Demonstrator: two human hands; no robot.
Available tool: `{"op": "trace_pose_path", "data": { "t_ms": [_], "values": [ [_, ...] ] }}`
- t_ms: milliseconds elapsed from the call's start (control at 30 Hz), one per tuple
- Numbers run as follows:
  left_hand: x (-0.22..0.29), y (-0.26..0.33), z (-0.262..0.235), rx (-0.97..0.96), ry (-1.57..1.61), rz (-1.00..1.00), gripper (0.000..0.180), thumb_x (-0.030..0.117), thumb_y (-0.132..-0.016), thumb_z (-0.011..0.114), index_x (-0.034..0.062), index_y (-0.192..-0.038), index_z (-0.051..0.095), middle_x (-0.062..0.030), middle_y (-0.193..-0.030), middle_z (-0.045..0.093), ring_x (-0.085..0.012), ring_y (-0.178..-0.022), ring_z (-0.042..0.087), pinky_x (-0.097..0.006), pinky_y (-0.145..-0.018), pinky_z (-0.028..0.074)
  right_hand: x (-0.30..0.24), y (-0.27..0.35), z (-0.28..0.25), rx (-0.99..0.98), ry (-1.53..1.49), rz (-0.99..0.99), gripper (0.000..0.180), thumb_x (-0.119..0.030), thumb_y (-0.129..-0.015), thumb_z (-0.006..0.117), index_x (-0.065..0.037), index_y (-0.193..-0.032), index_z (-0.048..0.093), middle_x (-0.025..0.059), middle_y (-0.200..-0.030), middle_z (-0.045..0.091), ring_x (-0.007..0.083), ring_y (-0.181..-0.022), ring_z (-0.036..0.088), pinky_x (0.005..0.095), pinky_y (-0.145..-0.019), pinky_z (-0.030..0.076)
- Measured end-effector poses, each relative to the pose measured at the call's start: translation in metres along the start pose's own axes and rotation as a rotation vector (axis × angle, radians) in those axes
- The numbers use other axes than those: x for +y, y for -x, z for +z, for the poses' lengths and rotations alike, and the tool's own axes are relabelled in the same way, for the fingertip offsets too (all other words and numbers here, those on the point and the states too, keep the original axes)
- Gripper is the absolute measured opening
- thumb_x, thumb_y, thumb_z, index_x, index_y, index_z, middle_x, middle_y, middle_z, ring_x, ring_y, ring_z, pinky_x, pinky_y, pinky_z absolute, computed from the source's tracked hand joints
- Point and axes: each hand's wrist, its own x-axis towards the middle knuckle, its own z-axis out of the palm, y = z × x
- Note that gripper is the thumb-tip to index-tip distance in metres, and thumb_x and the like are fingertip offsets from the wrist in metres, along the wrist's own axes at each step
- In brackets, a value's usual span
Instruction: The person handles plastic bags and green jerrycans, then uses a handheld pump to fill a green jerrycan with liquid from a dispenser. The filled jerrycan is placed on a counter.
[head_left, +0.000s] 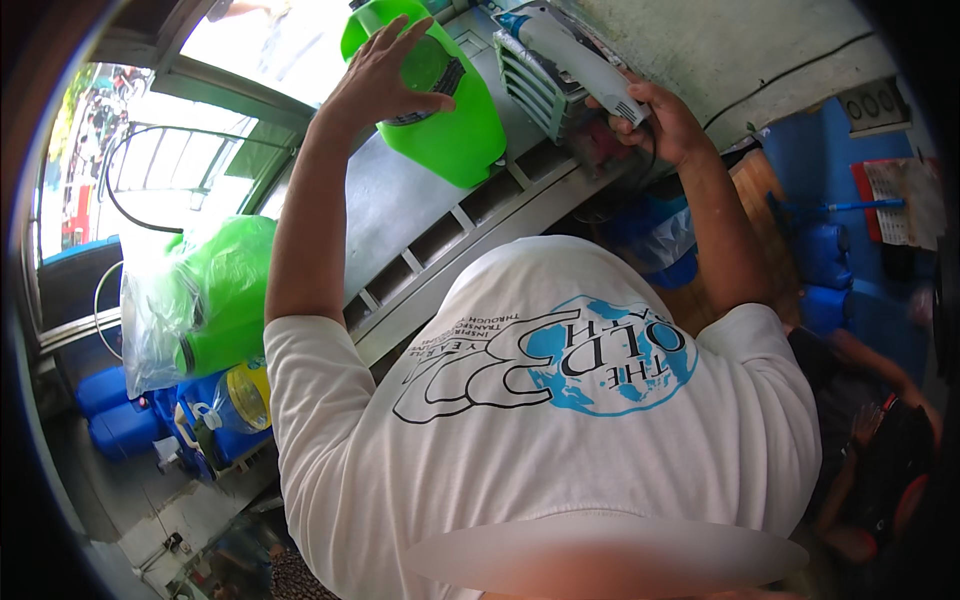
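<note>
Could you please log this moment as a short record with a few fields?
left hand: open, palm flat on the bright green plastic jug
right hand: gripping a white-handled power tool
surface: grey metal counter
beside it: more green jugs in a clear plastic bag
below: blue containers on the floor
</note>
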Motion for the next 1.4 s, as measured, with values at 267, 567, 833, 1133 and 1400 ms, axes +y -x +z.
{"op": "trace_pose_path", "data": {
  "t_ms": [267, 567, 833, 1133, 1400],
  "values": [
    [0.009, -0.016, -0.024, -0.304, 0.015, -0.055, 0.115, 0.048, -0.048, 0.088, 0.0238, -0.147, 0.033, -0.0126, -0.149, 0.035, -0.0355, -0.137, 0.035, -0.051, -0.113, 0.032, -0.008, 0.009, 0.018, -0.082, 0.019, 0.031, 0.066, -0.028, -0.092, 0.053, -0.005, -0.147, 0.025, 0.018, -0.112, 0.059, 0.0103, -0.068, 0.055, 0.0197, -0.05, 0.043],
    [0.022, -0.019, -0.032, -0.366, -0.031, -0.146, 0.113, 0.044, -0.048, 0.089, 0.0242, -0.145, 0.035, -0.0109, -0.15, 0.035, -0.034, -0.135, 0.038, -0.052, -0.111, 0.035, -0.006, 0.013, 0.021, -0.001, 0.119, 0.018, 0.073, -0.029, -0.089, 0.063, -0.004, -0.147, 0.026, 0.0157, -0.108, 0.06, 0.0073, -0.062, 0.053, 0.0186, -0.046, 0.042],
    [0.019, -0.022, -0.034, -0.428, -0.024, -0.165, 0.11, 0.043, -0.05, 0.088, 0.0236, -0.145, 0.036, -0.0111, -0.149, 0.036, -0.0342, -0.132, 0.041, -0.051, -0.11, 0.038, -0.01, 0.015, 0.03, 0.062, 0.255, 0.04, 0.079, -0.027, -0.083, 0.07, -0.002, -0.145, 0.028, 0.0143, -0.103, 0.063, 0.0074, -0.057, 0.053, 0.0193, -0.051, 0.048],
    [0.02, -0.021, -0.032, -0.376, -0.063, -0.145, 0.108, 0.047, -0.05, 0.086, 0.0212, -0.144, 0.04, -0.0119, -0.14, 0.046, -0.0337, -0.125, 0.05, -0.045, -0.104, 0.044, -0.015, 0.014, 0.035, 0.036, 0.274, 0.055, 0.082, -0.027, -0.083, 0.07, 0.0, -0.146, 0.025, 0.0181, -0.104, 0.063, 0.0093, -0.057, 0.057, 0.0194, -0.049, 0.048],
    [0.021, -0.019, -0.029, -0.347, -0.089, -0.135, 0.106, 0.046, -0.05, 0.085, 0.0206, -0.143, 0.041, -0.0123, -0.138, 0.048, -0.0338, -0.124, 0.05, -0.046, -0.103, 0.044, -0.018, 0.013, 0.036, 0.012, 0.298, 0.042, 0.081, -0.027, -0.083, 0.069, 0.001, -0.145, 0.027, 0.0174, -0.103, 0.064, 0.0084, -0.057, 0.056, 0.0178, -0.049, 0.047]
  ]
}}
